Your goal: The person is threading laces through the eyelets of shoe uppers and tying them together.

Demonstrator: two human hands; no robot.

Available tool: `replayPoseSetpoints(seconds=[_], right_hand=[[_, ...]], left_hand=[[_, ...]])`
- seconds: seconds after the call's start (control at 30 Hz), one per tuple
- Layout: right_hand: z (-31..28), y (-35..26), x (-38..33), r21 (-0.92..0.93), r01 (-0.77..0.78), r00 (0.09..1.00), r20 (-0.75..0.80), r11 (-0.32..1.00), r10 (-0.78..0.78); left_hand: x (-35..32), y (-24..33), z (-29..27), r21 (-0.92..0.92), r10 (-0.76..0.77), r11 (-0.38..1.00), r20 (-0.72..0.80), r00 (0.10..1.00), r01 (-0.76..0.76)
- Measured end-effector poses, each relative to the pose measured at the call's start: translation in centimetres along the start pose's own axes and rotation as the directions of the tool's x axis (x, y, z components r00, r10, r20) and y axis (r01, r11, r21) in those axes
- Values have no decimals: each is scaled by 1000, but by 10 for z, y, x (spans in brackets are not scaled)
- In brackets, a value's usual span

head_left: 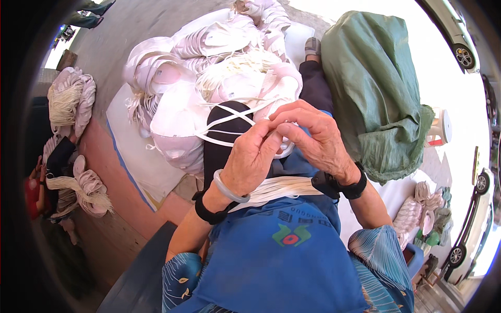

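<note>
Above my lap, my left hand (246, 155) and my right hand (316, 136) meet with fingertips pinched together. Between them runs a flat white lace (225, 124), which loops out to the left over my dark-trousered knee. Part of a small white piece shows under the fingers; its shape is mostly hidden. Just beyond the hands lies a heap of pale pink-white curved fabric pieces (177, 125), many nested in stacks. Loose cream laces (235, 70) lie on top of it. A bundle of white laces (284, 189) rests across my lap, on the blue apron (282, 261).
A large green sack (365, 88) stands at the right, beside a white tub (441, 128). White sheeting (143, 161) covers floor under the heap. More stacked pieces (73, 99) lie far left and more (409, 219) lower right. A person in red (35, 195) sits at the left edge. Parked cars (464, 240) stand at right.
</note>
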State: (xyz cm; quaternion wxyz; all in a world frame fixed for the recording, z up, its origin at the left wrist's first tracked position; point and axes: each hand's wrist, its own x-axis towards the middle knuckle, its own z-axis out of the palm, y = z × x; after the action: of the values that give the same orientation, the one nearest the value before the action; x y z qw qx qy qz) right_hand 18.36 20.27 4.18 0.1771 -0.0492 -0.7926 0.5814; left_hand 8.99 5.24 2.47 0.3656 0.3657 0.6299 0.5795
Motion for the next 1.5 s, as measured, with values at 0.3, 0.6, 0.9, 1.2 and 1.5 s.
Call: replayPoseSetpoints(seconds=[0.3,0.6,0.9,1.2,1.5], right_hand=[[-102,-21,-55,587,-222,840,-291,779,458],[-276,-47,-176,-33,-227,138,-990,973,-1],[-100,65,-47,-373,-451,846,-468,811,255],[-31,119,2,-704,-316,932,-105,637,346],[-38,134,4,-733,-255,937,-28,631,347]], left_hand=[[-25,-14,-72,-44,-116,993,-309,944,107],[-53,52,-223,350,318,936,-886,338,37],[50,-14,-98,249,-23,966,-196,980,72],[117,-93,-46,752,-344,637,83,935,167],[142,-78,-58,681,-686,625,244,685,383]])
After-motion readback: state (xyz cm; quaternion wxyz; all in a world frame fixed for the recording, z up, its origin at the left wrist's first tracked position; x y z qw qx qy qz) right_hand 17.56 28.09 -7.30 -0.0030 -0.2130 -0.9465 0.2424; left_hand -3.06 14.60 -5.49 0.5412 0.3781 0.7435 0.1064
